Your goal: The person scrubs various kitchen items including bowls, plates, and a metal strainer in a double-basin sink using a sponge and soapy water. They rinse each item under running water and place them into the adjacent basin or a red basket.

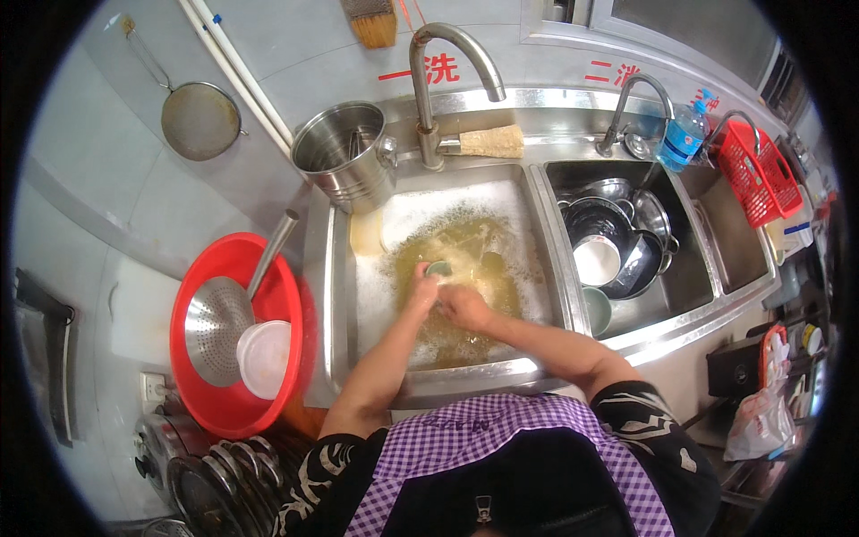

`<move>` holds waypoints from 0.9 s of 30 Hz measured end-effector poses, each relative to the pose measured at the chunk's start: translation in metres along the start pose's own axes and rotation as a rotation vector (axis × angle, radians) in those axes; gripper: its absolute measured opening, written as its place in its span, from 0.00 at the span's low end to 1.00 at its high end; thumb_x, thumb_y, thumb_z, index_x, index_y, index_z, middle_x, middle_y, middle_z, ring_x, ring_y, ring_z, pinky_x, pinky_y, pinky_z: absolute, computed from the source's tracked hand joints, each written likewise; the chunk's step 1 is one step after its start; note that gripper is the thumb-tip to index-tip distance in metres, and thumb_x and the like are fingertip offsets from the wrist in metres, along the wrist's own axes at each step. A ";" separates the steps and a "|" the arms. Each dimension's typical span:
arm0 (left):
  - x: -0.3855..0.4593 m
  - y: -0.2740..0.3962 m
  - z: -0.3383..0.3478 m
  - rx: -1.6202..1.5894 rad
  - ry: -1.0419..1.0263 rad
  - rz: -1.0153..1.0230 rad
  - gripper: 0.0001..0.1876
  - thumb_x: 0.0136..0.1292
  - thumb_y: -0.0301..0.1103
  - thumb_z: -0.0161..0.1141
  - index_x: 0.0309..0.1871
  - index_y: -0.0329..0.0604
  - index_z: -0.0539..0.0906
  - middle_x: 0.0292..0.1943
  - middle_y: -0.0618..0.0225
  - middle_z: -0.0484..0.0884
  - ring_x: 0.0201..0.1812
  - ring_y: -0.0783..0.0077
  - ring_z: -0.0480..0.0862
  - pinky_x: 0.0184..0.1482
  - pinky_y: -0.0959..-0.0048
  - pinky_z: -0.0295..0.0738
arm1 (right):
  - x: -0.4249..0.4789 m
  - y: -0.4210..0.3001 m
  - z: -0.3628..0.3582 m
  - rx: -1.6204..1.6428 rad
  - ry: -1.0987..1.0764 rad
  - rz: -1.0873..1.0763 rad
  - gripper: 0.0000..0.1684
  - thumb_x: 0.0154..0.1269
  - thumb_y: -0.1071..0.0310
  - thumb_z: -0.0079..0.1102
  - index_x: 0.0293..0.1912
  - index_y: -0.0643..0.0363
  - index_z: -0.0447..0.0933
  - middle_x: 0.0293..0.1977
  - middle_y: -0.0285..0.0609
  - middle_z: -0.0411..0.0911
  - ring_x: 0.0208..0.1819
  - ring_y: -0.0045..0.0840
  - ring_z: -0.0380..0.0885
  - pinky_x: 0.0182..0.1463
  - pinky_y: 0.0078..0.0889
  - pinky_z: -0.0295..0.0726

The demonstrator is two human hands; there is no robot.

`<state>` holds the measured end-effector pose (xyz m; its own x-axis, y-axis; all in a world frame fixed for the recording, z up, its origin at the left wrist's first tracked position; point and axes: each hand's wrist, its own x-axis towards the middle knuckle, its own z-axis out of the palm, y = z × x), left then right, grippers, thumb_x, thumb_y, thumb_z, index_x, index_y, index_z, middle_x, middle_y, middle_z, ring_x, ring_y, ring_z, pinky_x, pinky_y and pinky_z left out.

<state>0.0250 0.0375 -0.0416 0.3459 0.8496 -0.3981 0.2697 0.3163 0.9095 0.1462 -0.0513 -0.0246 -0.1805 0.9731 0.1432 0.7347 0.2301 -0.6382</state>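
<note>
Soapy, yellowish water fills the left basin of a stainless steel sink (pixel 566 268), with white foam around its edges. Over the middle of this water, my left hand (pixel 424 287) grips a small green dish (pixel 439 269) by its left side. My right hand (pixel 464 307) is just to the right of it, close against the dish, its fingers curled; whether it holds anything is hidden. A curved steel faucet (pixel 463 40) stands behind the basin. Under the water, the basin's floor and anything lying there cannot be made out.
A steel bucket (pixel 345 168) stands at the basin's back left corner. On the left, a red tub (pixel 295 335) holds a perforated strainer (pixel 218 329) and white plastic containers (pixel 265 359). The middle basin holds pans and bowls (pixel 596 260). A blue bottle (pixel 683 141) and red basket (pixel 758 174) are further right.
</note>
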 end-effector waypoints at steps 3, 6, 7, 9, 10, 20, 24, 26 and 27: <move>0.006 -0.002 -0.021 -0.130 -0.186 -0.077 0.23 0.60 0.40 0.54 0.58 0.42 0.72 0.46 0.61 0.79 0.46 0.66 0.78 0.45 0.67 0.73 | -0.014 0.028 -0.038 -0.221 -0.040 -0.499 0.15 0.55 0.61 0.62 0.44 0.52 0.80 0.42 0.50 0.79 0.43 0.40 0.78 0.42 0.44 0.74; -0.017 0.026 -0.005 -0.234 -0.119 -0.203 0.25 0.59 0.42 0.56 0.59 0.42 0.71 0.52 0.58 0.76 0.51 0.64 0.75 0.45 0.67 0.73 | -0.006 0.002 -0.050 -0.188 -0.219 -0.063 0.20 0.55 0.61 0.64 0.48 0.53 0.80 0.44 0.51 0.78 0.43 0.39 0.79 0.44 0.42 0.75; -0.020 0.030 0.002 -0.220 -0.069 -0.166 0.26 0.59 0.42 0.56 0.60 0.42 0.70 0.53 0.58 0.75 0.52 0.63 0.75 0.45 0.67 0.72 | 0.001 -0.009 -0.047 -0.122 -0.270 0.130 0.20 0.54 0.62 0.64 0.49 0.53 0.79 0.45 0.52 0.78 0.44 0.39 0.79 0.45 0.41 0.75; -0.023 0.032 0.010 -0.187 0.034 -0.098 0.27 0.59 0.42 0.56 0.61 0.41 0.69 0.55 0.58 0.74 0.53 0.63 0.73 0.46 0.67 0.72 | 0.000 -0.003 -0.015 0.106 -0.010 0.123 0.19 0.53 0.66 0.63 0.47 0.55 0.79 0.45 0.49 0.78 0.43 0.40 0.79 0.46 0.41 0.75; -0.018 0.027 0.006 -0.161 -0.044 -0.051 0.27 0.59 0.40 0.56 0.61 0.42 0.69 0.54 0.59 0.74 0.51 0.63 0.74 0.46 0.66 0.72 | -0.003 0.002 -0.008 0.054 -0.035 0.048 0.20 0.52 0.66 0.63 0.47 0.54 0.79 0.47 0.47 0.77 0.45 0.39 0.78 0.48 0.42 0.74; -0.001 0.005 0.005 -0.075 -0.075 0.006 0.29 0.58 0.37 0.55 0.65 0.47 0.65 0.49 0.61 0.76 0.48 0.63 0.76 0.43 0.64 0.73 | 0.012 -0.019 -0.014 0.203 -0.046 0.396 0.17 0.53 0.66 0.63 0.43 0.61 0.78 0.47 0.47 0.78 0.44 0.46 0.75 0.51 0.39 0.74; 0.018 -0.005 -0.020 -0.029 -0.212 0.070 0.27 0.58 0.36 0.54 0.62 0.41 0.68 0.49 0.59 0.77 0.50 0.63 0.76 0.50 0.66 0.71 | -0.011 0.032 -0.018 -0.182 0.046 -0.502 0.16 0.51 0.68 0.62 0.42 0.61 0.78 0.46 0.48 0.78 0.47 0.42 0.77 0.51 0.41 0.75; -0.008 0.028 -0.012 -0.067 -0.177 -0.114 0.27 0.58 0.37 0.53 0.62 0.36 0.68 0.51 0.58 0.77 0.51 0.62 0.76 0.52 0.66 0.70 | -0.008 0.035 -0.024 -0.292 -0.101 -0.342 0.16 0.52 0.67 0.62 0.43 0.61 0.78 0.45 0.49 0.78 0.47 0.42 0.77 0.52 0.42 0.74; -0.009 0.023 -0.006 -0.066 -0.113 -0.023 0.27 0.58 0.36 0.54 0.61 0.37 0.68 0.51 0.58 0.77 0.51 0.62 0.76 0.52 0.66 0.70 | -0.005 0.031 -0.026 -0.348 -0.183 -0.280 0.17 0.52 0.66 0.63 0.43 0.61 0.77 0.45 0.49 0.79 0.47 0.42 0.77 0.52 0.43 0.74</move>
<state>0.0230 0.0396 -0.0161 0.4404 0.7898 -0.4270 0.2209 0.3656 0.9042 0.1870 -0.0482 -0.0253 -0.4921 0.8626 0.1176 0.8110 0.5033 -0.2983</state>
